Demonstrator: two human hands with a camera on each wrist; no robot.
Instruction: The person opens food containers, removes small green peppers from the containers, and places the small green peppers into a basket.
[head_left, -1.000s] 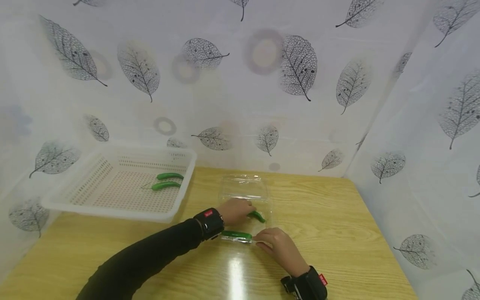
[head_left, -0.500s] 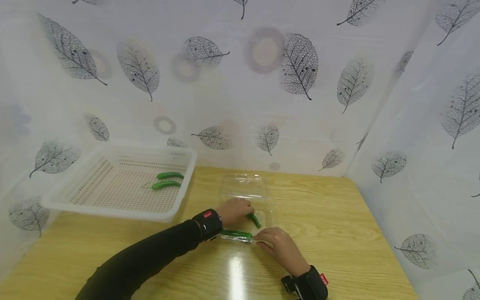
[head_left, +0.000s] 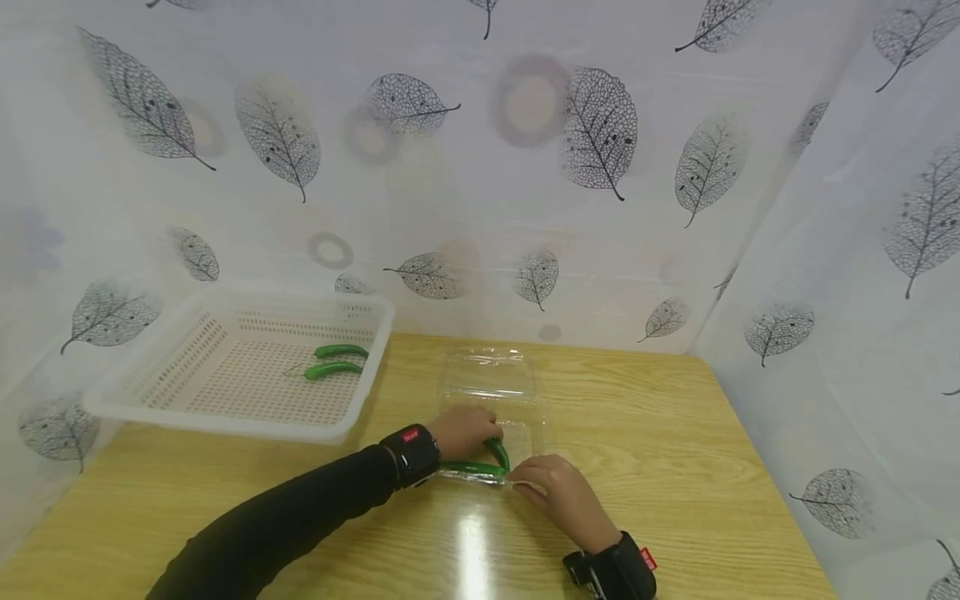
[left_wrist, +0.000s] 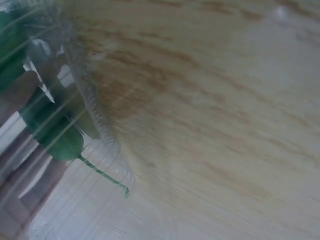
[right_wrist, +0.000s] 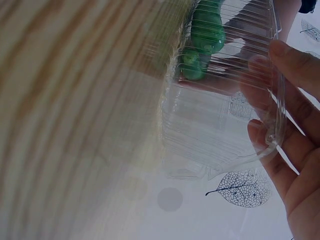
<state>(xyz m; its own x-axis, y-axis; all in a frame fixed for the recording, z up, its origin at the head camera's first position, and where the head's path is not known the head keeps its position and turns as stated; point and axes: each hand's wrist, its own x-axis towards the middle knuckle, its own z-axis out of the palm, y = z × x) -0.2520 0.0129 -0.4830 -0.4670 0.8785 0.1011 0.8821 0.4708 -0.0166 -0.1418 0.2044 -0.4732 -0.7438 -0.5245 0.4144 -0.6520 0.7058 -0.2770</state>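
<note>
A clear plastic clamshell box (head_left: pixel 527 429) lies with its lid (head_left: pixel 491 367) folded back, away from the person. One green chili pepper (head_left: pixel 471 468) rests along the near wall inside. The left hand (head_left: pixel 463 429) reaches into the box and pinches a second green chili pepper (head_left: pixel 497 452), whose lower end meets the first one. Through the ribbed wall, the left wrist view shows a pepper's stem end (left_wrist: pixel 62 142) beside the fingers. At the near right corner the right hand (head_left: pixel 551 487) holds the box's rim (right_wrist: pixel 277 90) between thumb and fingers.
A white perforated plastic basket (head_left: pixel 225 425) stands at the back left, with two green chili peppers (head_left: pixel 333 369) near its right side. The wooden table (head_left: pixel 637 417) ends at leaf-printed curtains (head_left: pixel 465 200) behind and on the right.
The left hand has drawn its pepper toward the person and turned it, bringing its end down against the pepper at the near wall. The right hand has stayed at the rim.
</note>
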